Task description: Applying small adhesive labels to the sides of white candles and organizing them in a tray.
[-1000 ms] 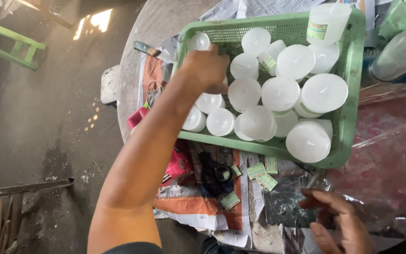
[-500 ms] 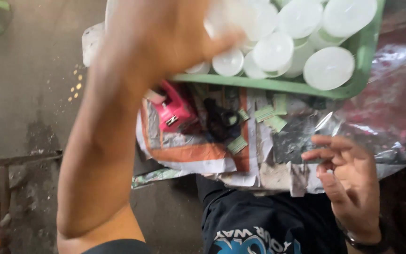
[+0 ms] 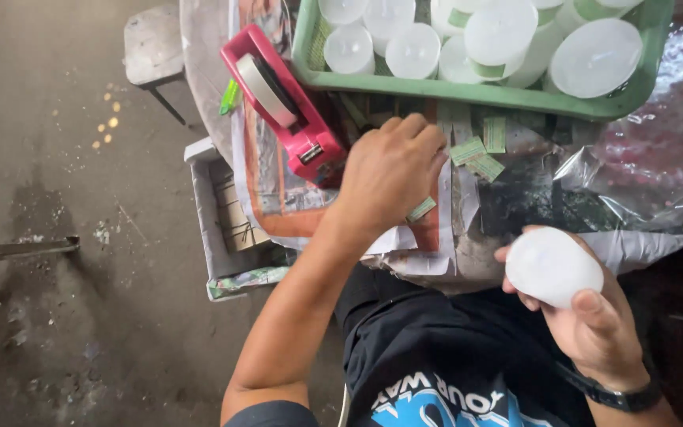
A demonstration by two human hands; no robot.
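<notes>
My right hand (image 3: 594,324) holds a round white candle (image 3: 553,266) over my lap, at the near edge of the table. My left hand (image 3: 389,170) lies knuckles up on the newspaper-covered table (image 3: 278,198), fingers curled down beside several small green paper labels (image 3: 480,154). What is under its fingers is hidden. A pink tape dispenser (image 3: 302,130) lies just left of that hand. Behind both hands stands a green plastic basket (image 3: 468,91) full of white candles (image 3: 499,35), some with green labels on their sides.
Crumpled clear plastic sheet (image 3: 658,158) covers the table at the right. An open cardboard box (image 3: 223,229) sits below the table's left edge. A small grey stool (image 3: 152,47) stands on the concrete floor at the upper left.
My left hand came out of the basket with a candle and now rests on the newspaper. The candle is now in my right hand, which held nothing before. The view has tilted down.
</notes>
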